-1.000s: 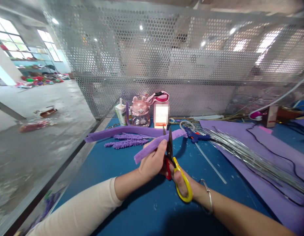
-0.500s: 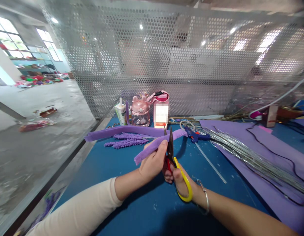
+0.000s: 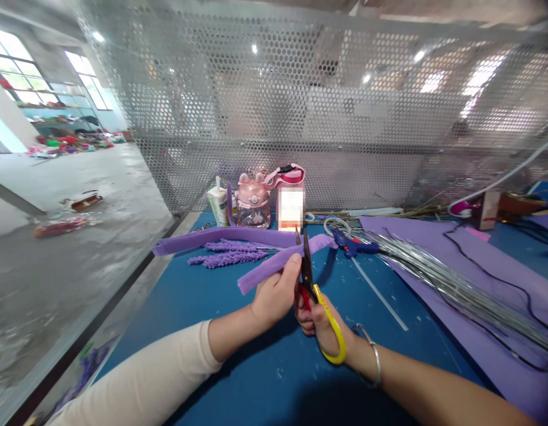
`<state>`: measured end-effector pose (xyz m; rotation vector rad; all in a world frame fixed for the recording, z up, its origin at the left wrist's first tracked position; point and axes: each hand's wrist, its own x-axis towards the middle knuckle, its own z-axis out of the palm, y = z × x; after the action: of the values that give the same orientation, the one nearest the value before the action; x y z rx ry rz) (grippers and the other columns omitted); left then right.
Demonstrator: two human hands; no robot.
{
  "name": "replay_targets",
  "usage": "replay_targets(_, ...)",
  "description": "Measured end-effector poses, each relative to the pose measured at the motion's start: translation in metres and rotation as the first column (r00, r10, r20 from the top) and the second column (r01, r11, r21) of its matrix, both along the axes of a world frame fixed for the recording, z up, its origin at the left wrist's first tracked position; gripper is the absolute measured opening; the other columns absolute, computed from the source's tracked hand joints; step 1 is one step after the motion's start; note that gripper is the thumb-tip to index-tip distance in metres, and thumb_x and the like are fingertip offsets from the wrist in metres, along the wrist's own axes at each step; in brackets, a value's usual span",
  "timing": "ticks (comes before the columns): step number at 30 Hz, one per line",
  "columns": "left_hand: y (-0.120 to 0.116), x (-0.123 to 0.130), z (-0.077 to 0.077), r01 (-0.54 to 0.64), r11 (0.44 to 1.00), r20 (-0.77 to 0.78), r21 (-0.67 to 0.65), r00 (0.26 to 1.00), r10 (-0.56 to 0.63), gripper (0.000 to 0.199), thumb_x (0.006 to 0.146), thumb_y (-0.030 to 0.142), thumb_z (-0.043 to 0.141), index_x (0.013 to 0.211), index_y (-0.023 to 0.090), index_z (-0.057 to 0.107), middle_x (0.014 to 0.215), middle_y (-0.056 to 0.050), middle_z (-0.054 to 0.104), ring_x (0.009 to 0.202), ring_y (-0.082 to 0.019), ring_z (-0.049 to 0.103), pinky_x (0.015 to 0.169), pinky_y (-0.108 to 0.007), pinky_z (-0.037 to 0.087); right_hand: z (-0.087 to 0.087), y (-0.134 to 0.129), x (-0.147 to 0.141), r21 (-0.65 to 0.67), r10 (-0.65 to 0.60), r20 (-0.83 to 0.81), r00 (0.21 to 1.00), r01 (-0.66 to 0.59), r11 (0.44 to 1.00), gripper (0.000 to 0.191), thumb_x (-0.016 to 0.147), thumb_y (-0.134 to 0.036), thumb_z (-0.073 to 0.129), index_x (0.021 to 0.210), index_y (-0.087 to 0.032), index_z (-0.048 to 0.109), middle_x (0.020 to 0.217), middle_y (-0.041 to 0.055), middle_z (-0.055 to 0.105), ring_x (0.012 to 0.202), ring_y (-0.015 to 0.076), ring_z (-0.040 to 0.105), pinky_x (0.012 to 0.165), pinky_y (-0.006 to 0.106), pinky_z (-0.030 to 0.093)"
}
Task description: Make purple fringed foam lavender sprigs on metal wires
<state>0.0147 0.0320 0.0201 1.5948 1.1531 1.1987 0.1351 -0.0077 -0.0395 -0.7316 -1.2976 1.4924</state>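
Observation:
My left hand (image 3: 276, 291) pinches a purple strip (image 3: 263, 271) of foam or felt-like material between thumb and fingers. The strip's free end points down to the left, and its other part runs right toward the blue glue gun (image 3: 356, 244). My right hand (image 3: 325, 325) is closed around the handles of scissors (image 3: 308, 273), one yellow and one red. Their dark blades point up and lie slightly apart across the strip, just right of my left thumb. Behind the hands lie another long purple strip (image 3: 203, 239) and purple lavender sprigs (image 3: 234, 258).
At the back of the blue table (image 3: 238, 378) stand a drink carton (image 3: 218, 206), a pink bear-eared bottle (image 3: 253, 201) and another pink bottle (image 3: 292, 176). On the right, a bundle of wires (image 3: 451, 290) crosses a purple sheet (image 3: 402, 234). A perforated metal panel (image 3: 256, 106) rises behind.
The scissor blades have drawn slightly closer together. The strip's free end has shifted a little left and up; both hands stay nearly in place.

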Motion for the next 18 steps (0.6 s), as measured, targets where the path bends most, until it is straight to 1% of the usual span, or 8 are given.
replay_targets(3, 0.001, 0.001, -0.004, 0.049, 0.999, 0.088, 0.008, 0.995, -0.05, 0.046, 0.091, 0.043, 0.03, 0.053, 0.02, 0.042, 0.05, 0.001, 0.045, 0.052, -0.014, 0.047, 0.058, -0.028, 0.039, -0.001, -0.001, 0.0, -0.003, 0.002, 0.0, 1.0, -0.002, 1.0, 0.058, 0.066, -0.076, 0.05, 0.08, -0.02, 0.039, 0.058, -0.0095, 0.029, 0.043, 0.0033, 0.018, 0.038, 0.016, 0.019)
replay_targets(6, 0.004, 0.001, -0.007, 0.064, 0.994, 0.144, 0.089, 0.987, -0.076, 0.036, 0.09, 0.035, 0.034, 0.059, 0.02, 0.043, 0.051, 0.002, 0.045, 0.051, -0.013, 0.045, 0.058, -0.027, 0.039, 0.0, -0.001, 0.0, -0.009, -0.01, 0.003, 1.0, 0.01, 1.0, 0.058, 0.068, -0.076, 0.048, 0.079, -0.021, 0.039, 0.058, -0.0093, 0.029, 0.043, 0.0034, 0.018, 0.037, 0.017, 0.018)
replay_targets(8, 0.007, 0.001, -0.012, 0.112, 0.985, 0.128, 0.132, 0.983, -0.129, 0.023, 0.086, 0.028, 0.041, 0.066, 0.019, 0.047, 0.056, 0.002, 0.047, 0.052, -0.012, 0.045, 0.055, -0.025, 0.039, 0.001, 0.001, 0.002, -0.013, -0.026, 0.006, 1.0, 0.026, 1.0, 0.058, 0.067, -0.077, 0.048, 0.079, -0.021, 0.038, 0.058, -0.0091, 0.029, 0.044, 0.0038, 0.018, 0.037, 0.016, 0.018)
replay_targets(10, 0.01, 0.001, -0.021, 0.146, 0.98, 0.085, 0.136, 0.984, -0.159, 0.011, 0.081, 0.021, 0.045, 0.073, 0.018, 0.051, 0.063, 0.002, 0.05, 0.054, -0.011, 0.046, 0.053, -0.023, 0.038, 0.003, 0.004, 0.005, -0.019, -0.036, 0.011, 0.999, 0.036, 0.999, 0.058, 0.066, -0.077, 0.049, 0.079, -0.021, 0.037, 0.059, -0.0091, 0.028, 0.044, 0.0038, 0.018, 0.037, 0.016, 0.018)
replay_targets(12, 0.013, 0.001, -0.032, 0.119, 0.987, 0.061, 0.112, 0.99, -0.126, 0.009, 0.079, 0.015, 0.044, 0.077, 0.017, 0.053, 0.065, 0.002, 0.052, 0.054, -0.01, 0.045, 0.053, -0.022, 0.038, 0.004, 0.007, 0.008, -0.027, -0.037, 0.015, 0.999, 0.037, 0.999, 0.058, 0.066, -0.077, 0.049, 0.078, -0.021, 0.036, 0.058, -0.0095, 0.028, 0.043, 0.0036, 0.017, 0.037, 0.016, 0.018)
replay_targets(14, 0.014, 0.0, -0.038, 0.098, 0.991, 0.061, 0.092, 0.993, -0.104, 0.012, 0.079, 0.014, 0.043, 0.078, 0.017, 0.054, 0.063, 0.002, 0.051, 0.052, -0.01, 0.044, 0.051, -0.021, 0.037, 0.005, 0.009, 0.011, -0.035, -0.033, 0.021, 0.999, 0.034, 0.999, 0.058, 0.066, -0.077, 0.049, 0.077, -0.021, 0.036, 0.058, -0.0098, 0.027, 0.043, 0.0033, 0.016, 0.037, 0.016, 0.017)
replay_targets(16, 0.013, -0.002, -0.036, 0.093, 0.992, 0.064, 0.082, 0.993, -0.098, 0.012, 0.082, 0.018, 0.043, 0.076, 0.017, 0.054, 0.058, 0.003, 0.049, 0.051, -0.01, 0.043, 0.051, -0.021, 0.036, 0.006, 0.01, 0.012, -0.038, -0.027, 0.024, 0.999, 0.028, 0.999, 0.059, 0.065, -0.077, 0.05, 0.077, -0.021, 0.036, 0.057, -0.0098, 0.028, 0.042, 0.0032, 0.016, 0.037, 0.016, 0.016)
replay_targets(18, 0.011, -0.006, -0.027, 0.082, 0.992, 0.074, 0.094, 0.993, -0.09, 0.016, 0.082, 0.026, 0.048, 0.071, 0.017, 0.053, 0.057, 0.003, 0.047, 0.053, -0.01, 0.044, 0.052, -0.021, 0.037, 0.006, 0.01, 0.011, -0.038, -0.021, 0.023, 1.0, 0.021, 0.999, 0.059, 0.065, -0.077, 0.051, 0.079, -0.021, 0.037, 0.058, -0.0098, 0.028, 0.043, 0.0032, 0.016, 0.037, 0.016, 0.015)
